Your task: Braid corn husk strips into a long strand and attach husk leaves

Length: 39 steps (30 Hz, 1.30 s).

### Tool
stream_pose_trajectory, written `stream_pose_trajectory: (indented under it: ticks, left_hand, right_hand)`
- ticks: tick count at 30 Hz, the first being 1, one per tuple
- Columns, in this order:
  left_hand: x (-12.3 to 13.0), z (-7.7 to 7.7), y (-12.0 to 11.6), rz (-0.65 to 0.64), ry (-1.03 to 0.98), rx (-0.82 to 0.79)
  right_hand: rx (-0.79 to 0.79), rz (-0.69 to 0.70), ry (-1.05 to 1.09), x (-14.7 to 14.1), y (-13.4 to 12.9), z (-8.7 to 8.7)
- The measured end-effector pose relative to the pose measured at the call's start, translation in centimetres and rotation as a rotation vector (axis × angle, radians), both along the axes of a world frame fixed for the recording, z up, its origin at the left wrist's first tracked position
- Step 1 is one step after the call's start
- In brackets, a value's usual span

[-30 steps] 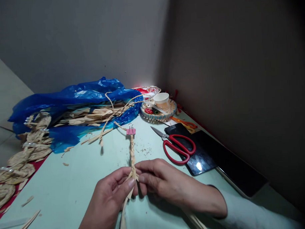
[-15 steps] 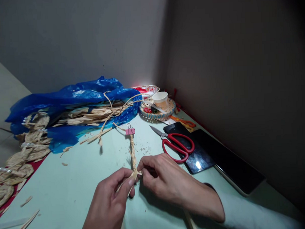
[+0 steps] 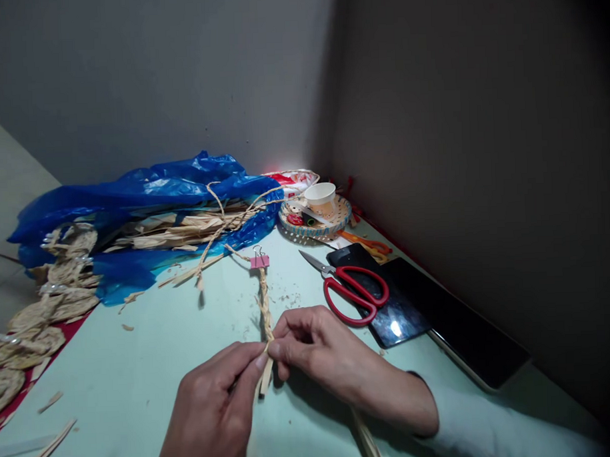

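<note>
A pale straw braid [image 3: 265, 303] runs down the table toward me, its far end gripped by a pink binder clip [image 3: 259, 261]. At its near end my left hand [image 3: 218, 398] pinches the strands between thumb and forefinger. My right hand [image 3: 314, 351] meets it there from the right, its thumb and fingers also closed on the strands. A short flat strand end [image 3: 265, 383] hangs below the fingertips. Longer loose strands [image 3: 366, 439] come out beneath my right wrist. Just where each strand passes between the fingers is hidden.
Red-handled scissors [image 3: 357, 293] lie partly on a black phone [image 3: 403, 318], beside a larger dark device [image 3: 468, 329]. Behind stand a blue plastic bag [image 3: 133, 188] of straw and a woven basket [image 3: 310, 231] holding a paper cup [image 3: 321, 200]. Coiled straw pieces [image 3: 42, 314] line the left edge.
My fingertips have come together at the braid's end, the right thumb moving left against the left hand's pinch. A flat strand end now shows hanging below them.
</note>
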<state>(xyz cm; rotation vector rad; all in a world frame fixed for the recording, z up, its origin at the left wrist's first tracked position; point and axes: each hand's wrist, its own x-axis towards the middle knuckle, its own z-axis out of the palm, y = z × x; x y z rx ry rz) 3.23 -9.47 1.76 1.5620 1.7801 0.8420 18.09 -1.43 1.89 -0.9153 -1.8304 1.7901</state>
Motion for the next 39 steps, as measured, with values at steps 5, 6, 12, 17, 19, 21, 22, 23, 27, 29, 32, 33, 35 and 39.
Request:
stream_pose_trajectory:
  ticks: [5, 6, 12, 17, 19, 21, 22, 23, 27, 29, 32, 33, 35, 39]
  left_hand:
    - [-0.6, -0.3, -0.4, -0.066, 0.279, 0.188]
    - [-0.7, -0.2, -0.4, -0.066, 0.296, 0.208]
    - [-1.1, 0.7, 0.6, 0.018, -0.057, -0.039]
    - [-1.3, 1.1, 1.5, 0.066, -0.36, -0.268]
    - [-1.2, 1.2, 1.6, 0.059, -0.355, -0.272]
    - [-1.1, 1.3, 1.5, 0.034, -0.321, -0.257]
    - [-1.0, 1.3, 1.5, 0.021, -0.294, -0.242]
    - [-1.0, 1.3, 1.4, 0.01, -0.268, -0.234]
    - [-0.8, 1.1, 1.4, 0.007, -0.225, -0.235]
    - [-0.7, 0.9, 1.3, 0.025, -0.224, -0.228]
    - [-0.4, 0.7, 1.1, 0.053, -0.228, -0.208]
    - [-0.3, 0.6, 1.1, 0.06, -0.233, -0.202]
    - [-0.1, 0.6, 1.0, 0.062, -0.252, -0.19]
    - [-0.1, 0.5, 0.8, 0.048, -0.291, -0.207]
  right_hand:
    - [0.181, -0.084, -0.138, -0.1, -0.6, 0.0]
    - [0.254, -0.1, -0.163, -0.1, -0.7, -0.1]
    - [0.18, -0.047, -0.118, 0.1, -0.3, 0.2]
    - [-0.016, 0.018, -0.009, 0.3, 0.4, 0.5]
    - [-0.048, 0.039, 0.002, 0.5, 0.6, 0.4]
    - [-0.048, 0.05, -0.016, 0.5, 0.6, 0.4]
    - [-0.047, 0.051, -0.023, 0.6, 0.7, 0.4]
    - [-0.047, 0.051, -0.02, 0.6, 0.7, 0.4]
    - [-0.072, 0.047, 0.046, 0.5, 0.7, 0.3]
    - [-0.1, 0.046, 0.068, 0.4, 0.6, 0.3]
    - [-0.049, 0.006, 0.04, 0.3, 0.2, 0.1]
    - [0.0, -0.019, 0.012, 0.2, -0.1, 0.1]
    - [0.088, -0.052, -0.046, 0.1, -0.4, 0.1]
    - [0.085, -0.028, -0.089, 0.1, -0.7, 0.0]
